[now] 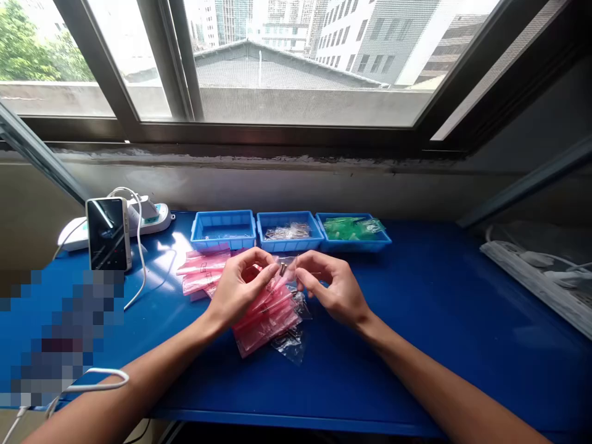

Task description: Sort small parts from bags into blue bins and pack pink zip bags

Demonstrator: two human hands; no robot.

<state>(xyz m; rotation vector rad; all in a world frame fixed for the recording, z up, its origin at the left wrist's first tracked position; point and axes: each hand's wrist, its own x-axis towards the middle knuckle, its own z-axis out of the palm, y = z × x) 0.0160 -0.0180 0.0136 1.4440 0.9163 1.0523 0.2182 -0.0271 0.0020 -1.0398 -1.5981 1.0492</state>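
Bags of thin pink plastic [268, 314] lie in a messy pile on a blue counter [439, 320], in the head view. More pink bags lie just to the left, under and beside the left hand [245, 280]. Two bare hands come in from the bottom and almost meet over the right end of the pile. A small clear bag [283, 269] is between the fingertips, and something small and shiny shows in it. The right hand [330, 287] has its finger and thumb pressed together, pinching the edge of that clear bag. The left grip has finger and thumb close together too, but it is hard to see there, so I cannot tell if it pinches the bag or only sits next to it.

More clear bags [292, 346] with dark, shiny bits poke out at the right side of the pink pile. Behind the hands stand three blue trays in a row. The left tray [224, 244] has a few clear bits, the middle tray [292, 245] has little bags of shiny bits, and the right tray [358, 246] has green bags [346, 229]. A phone [107, 234] stands at the left, in front of a white power strip [160, 221]. A big window [305, 106] is at the back.
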